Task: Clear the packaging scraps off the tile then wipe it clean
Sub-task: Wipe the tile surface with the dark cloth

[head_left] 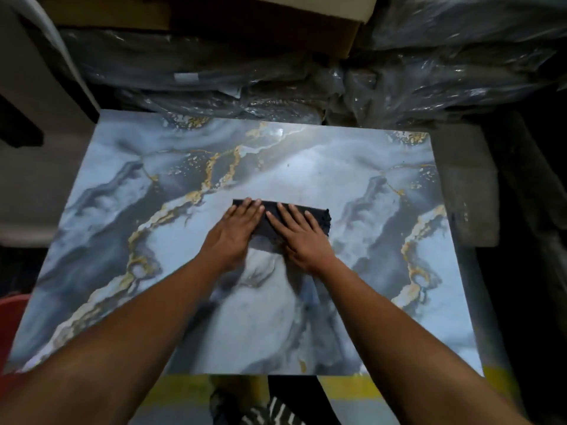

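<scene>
A large glossy tile (306,167) with a blue-grey marble pattern and gold veins lies flat in front of me. A folded dark cloth (317,214) rests near its middle. My left hand (236,233) presses flat on the cloth's left part, fingers straight and together. My right hand (302,236) presses flat on the cloth's right part, fingers spread a little. Both hands point away from me. No packaging scraps show on the tile's surface.
Crinkled clear plastic wrapping (276,78) is heaped behind the tile's far edge, with a cardboard box (306,23) above it. A red tub (12,320) sits at the left. A yellow floor stripe (346,388) runs under the near edge. Grey blocks (466,191) stand right.
</scene>
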The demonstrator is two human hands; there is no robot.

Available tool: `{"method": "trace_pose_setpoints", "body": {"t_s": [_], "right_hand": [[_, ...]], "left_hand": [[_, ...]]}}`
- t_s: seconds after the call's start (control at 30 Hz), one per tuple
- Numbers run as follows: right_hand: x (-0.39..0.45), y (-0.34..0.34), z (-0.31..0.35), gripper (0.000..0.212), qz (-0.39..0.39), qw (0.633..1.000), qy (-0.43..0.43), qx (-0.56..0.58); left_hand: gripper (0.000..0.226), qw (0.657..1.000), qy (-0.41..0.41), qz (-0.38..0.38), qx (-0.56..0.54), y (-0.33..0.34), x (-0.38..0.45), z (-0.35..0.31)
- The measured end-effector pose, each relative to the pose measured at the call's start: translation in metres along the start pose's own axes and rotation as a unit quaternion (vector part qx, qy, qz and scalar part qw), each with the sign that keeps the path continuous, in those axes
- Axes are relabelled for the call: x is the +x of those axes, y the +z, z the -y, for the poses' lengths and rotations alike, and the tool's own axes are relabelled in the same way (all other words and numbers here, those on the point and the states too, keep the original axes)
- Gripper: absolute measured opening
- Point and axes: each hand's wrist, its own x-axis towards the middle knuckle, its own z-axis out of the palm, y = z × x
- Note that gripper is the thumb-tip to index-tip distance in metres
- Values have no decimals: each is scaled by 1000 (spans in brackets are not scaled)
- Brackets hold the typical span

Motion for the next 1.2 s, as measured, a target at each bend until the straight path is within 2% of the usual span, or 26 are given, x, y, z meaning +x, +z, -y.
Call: {"method": "trace_pose_setpoints", "body": {"t_s": [0.17,0.27,0.37,0.47,0.5,0.57,0.63,0.73,0.8,0.83,0.93,1.03,1.2], "right_hand": [[-113,36,85,93,32,999,-7,16],[-171,57,131,95,39,999,2,27],[-204,74,167,83,48,998,16,35],[-212,76,189,75,75,996,13,42],[-211,73,194,72,86,995,13,41],[-206,65,203,70,103,994,7,41],[-200,56,212,70,100,994,-1,46],[-189,50,217,76,63,996,-1,63],[-175,44,219,79,19,997,0,69],[-164,42,219,79,4,997,-6,72],[-118,27,221,69,-3,995,-28,91],[-63,9,223,63,-14,993,-57,98],[23,-23,240,69,-31,989,-111,97]], "left_hand": [[65,999,14,45,23,35,-127,-38],[71,996,28,79,32,53,-197,-59],[73,992,7,128,7,59,-247,-74],[91,994,-8,99,-44,49,-279,-83],[91,994,-22,97,-48,48,-285,-81],[79,995,-41,88,-34,54,-291,-67],[78,992,-50,117,-20,53,-290,-55],[92,995,-27,94,-32,36,-285,-44],[87,998,-12,62,-21,27,-281,-28],[79,999,-13,45,-10,17,-279,-19],[88,998,-41,44,10,-12,-260,10],[73,999,-51,4,20,-30,-237,56],[76,993,-113,-4,16,-68,-223,123]]}}
